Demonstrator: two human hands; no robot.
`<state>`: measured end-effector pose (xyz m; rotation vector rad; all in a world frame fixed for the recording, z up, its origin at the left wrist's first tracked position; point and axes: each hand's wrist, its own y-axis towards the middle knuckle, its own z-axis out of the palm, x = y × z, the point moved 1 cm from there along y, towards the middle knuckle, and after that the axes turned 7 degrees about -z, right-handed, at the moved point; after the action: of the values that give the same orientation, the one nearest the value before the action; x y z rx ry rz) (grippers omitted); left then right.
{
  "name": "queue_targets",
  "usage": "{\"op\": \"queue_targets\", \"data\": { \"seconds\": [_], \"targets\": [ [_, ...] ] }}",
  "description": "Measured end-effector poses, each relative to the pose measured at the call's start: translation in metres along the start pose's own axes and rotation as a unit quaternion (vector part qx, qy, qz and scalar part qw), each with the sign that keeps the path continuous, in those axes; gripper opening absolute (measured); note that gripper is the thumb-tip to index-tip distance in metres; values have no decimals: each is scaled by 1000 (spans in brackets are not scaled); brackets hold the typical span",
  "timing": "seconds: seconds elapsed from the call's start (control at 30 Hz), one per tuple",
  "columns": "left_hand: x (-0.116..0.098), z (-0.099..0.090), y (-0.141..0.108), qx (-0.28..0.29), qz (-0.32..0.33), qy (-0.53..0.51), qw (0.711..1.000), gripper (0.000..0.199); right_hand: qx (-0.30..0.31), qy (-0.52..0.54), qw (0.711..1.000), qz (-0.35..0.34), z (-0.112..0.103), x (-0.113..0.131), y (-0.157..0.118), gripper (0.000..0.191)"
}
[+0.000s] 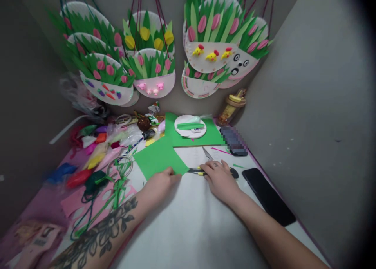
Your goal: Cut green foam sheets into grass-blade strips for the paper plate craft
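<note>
A square sheet of green paper (157,157) lies tilted on the white table, its right corner near the middle. My left hand (164,183) is closed on the lower edge of this sheet, close to that corner. To the right, my right hand (219,179) rests over a yellow-and-black cutter (195,171), its fingers bent down on it; whether they grip it is unclear. The cutter's dark end meets the paper's corner. Behind my right hand, a pointed metal blade (207,153) sticks out, its lower part hidden.
Behind are more green sheets (179,140) with a white paper plate (190,135) on them. Two phones, one (268,196) nearer, lie at right. Clay packets (79,177) and green scraps (119,183) crowd the left. Decorated plates (154,81) hang on the wall.
</note>
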<state>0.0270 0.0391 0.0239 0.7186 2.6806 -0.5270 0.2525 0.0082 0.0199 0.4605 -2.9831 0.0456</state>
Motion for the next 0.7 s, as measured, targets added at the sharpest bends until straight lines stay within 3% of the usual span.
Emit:
{"op": "queue_targets", "data": {
  "seconds": [0.13, 0.7],
  "targets": [
    [3, -5, -4, 35, 4, 37, 999, 40, -3, 10, 1000, -11, 2, 3, 1, 37],
    [2, -2, -5, 26, 21, 69, 997, 44, 36, 43, 998, -8, -8, 7, -3, 36]
  ]
}}
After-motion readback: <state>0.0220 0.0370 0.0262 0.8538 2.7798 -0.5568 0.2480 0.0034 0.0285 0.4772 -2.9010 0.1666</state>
